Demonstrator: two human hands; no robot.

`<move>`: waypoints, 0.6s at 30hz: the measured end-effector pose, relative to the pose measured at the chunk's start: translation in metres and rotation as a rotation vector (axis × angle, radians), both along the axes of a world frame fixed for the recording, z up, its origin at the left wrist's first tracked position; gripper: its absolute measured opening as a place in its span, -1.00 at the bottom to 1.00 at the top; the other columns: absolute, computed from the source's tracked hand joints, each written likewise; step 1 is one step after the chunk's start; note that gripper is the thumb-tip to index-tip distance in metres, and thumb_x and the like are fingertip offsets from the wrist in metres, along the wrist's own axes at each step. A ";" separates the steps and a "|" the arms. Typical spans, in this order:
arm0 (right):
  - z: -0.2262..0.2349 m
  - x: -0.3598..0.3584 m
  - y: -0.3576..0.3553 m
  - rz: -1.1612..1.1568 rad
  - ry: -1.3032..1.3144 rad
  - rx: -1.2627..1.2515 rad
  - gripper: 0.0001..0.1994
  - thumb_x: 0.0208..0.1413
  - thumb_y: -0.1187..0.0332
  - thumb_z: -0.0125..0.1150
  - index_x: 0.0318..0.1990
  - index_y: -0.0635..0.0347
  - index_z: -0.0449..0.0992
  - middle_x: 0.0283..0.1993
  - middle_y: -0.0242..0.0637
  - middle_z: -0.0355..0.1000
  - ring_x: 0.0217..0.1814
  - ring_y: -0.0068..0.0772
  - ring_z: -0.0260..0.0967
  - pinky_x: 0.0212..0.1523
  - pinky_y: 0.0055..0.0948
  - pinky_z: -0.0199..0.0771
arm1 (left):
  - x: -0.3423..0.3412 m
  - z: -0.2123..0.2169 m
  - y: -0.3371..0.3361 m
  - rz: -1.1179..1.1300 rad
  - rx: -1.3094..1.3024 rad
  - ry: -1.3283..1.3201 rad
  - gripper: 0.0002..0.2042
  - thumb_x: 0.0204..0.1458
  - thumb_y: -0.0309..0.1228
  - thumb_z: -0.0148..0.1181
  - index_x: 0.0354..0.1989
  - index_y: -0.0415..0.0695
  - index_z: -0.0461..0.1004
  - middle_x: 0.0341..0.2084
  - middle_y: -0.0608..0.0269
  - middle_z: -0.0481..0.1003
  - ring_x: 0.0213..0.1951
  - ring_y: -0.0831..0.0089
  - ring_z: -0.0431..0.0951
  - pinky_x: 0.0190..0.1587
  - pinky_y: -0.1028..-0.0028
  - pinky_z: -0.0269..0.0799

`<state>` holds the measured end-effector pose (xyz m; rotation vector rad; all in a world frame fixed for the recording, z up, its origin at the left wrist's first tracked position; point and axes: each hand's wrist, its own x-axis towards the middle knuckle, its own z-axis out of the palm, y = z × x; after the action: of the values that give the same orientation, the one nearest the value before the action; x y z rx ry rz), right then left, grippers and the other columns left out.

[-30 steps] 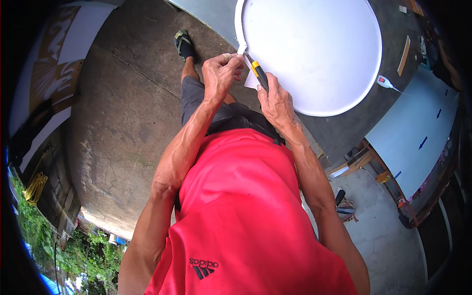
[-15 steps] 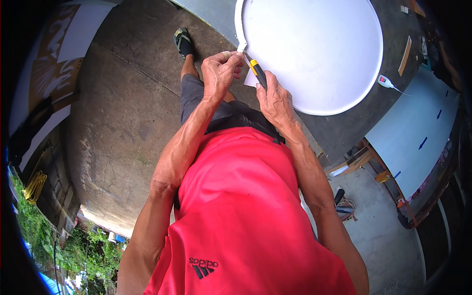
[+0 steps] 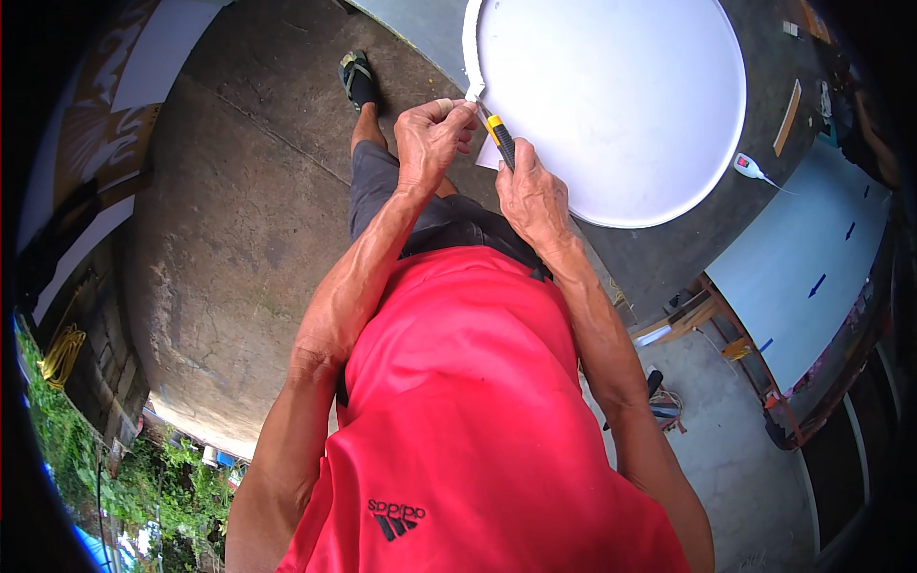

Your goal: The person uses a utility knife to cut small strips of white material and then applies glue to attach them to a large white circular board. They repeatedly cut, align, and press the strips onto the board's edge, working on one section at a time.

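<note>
I note bare concrete floor (image 3: 220, 239) along the left, open and unobstructed up to the sandalled foot (image 3: 358, 78) near the top. My left hand (image 3: 432, 141) is curled shut, its fingertips pinching a thin white trim strip (image 3: 472, 57) that follows the left rim of the round white disc (image 3: 611, 100). Just beside it, my right hand (image 3: 535, 196) is closed around a yellow-and-black utility knife (image 3: 501, 141), the blade end pointing up toward the pinched strip at the disc's lower-left edge. The disc fills the upper middle; its lower-right rim lies close to a small white tool (image 3: 748, 167) on the floor. Further right, a white panel (image 3: 812, 277) runs along the right side, with wooden offcuts (image 3: 693, 315) at its near corner; room there is tight.

Against the earlier views, both hands hold the same place at the rim; the knife and strip show no shift I can make out.
</note>
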<state>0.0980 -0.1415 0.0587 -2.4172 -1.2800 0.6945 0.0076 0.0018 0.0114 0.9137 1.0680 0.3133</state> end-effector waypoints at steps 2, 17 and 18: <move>0.000 0.000 0.000 0.004 -0.007 0.000 -0.69 0.22 0.40 0.17 0.01 0.27 0.21 -0.28 0.05 0.48 -0.37 0.18 0.54 -0.42 0.02 0.56 | 0.000 0.000 0.000 0.003 -0.003 -0.011 -0.74 0.15 -0.37 0.29 -0.18 -0.38 0.65 -0.53 0.23 0.58 -0.53 0.59 0.52 -0.49 0.54 0.51; 0.010 0.018 0.003 0.038 0.073 -0.071 -0.69 0.29 0.35 0.14 0.08 0.27 0.28 -0.24 0.12 0.50 -0.24 0.22 0.52 -0.30 0.03 0.50 | -0.001 -0.002 0.001 -0.008 0.032 0.023 -0.73 0.12 -0.35 0.29 -0.20 -0.37 0.67 -0.53 0.21 0.61 -0.50 0.57 0.56 -0.47 0.52 0.55; 0.011 0.020 0.003 0.043 0.079 -0.063 -0.69 0.29 0.34 0.14 0.09 0.28 0.28 -0.25 0.12 0.50 -0.24 0.22 0.52 -0.30 0.03 0.49 | -0.001 -0.002 0.001 -0.009 0.029 0.024 -0.73 0.12 -0.35 0.29 -0.20 -0.37 0.67 -0.53 0.21 0.61 -0.50 0.57 0.56 -0.47 0.52 0.55</move>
<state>0.1177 -0.1388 0.0693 -2.3915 -1.3006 0.8460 0.0065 0.0029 0.0091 0.9506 1.0840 0.3117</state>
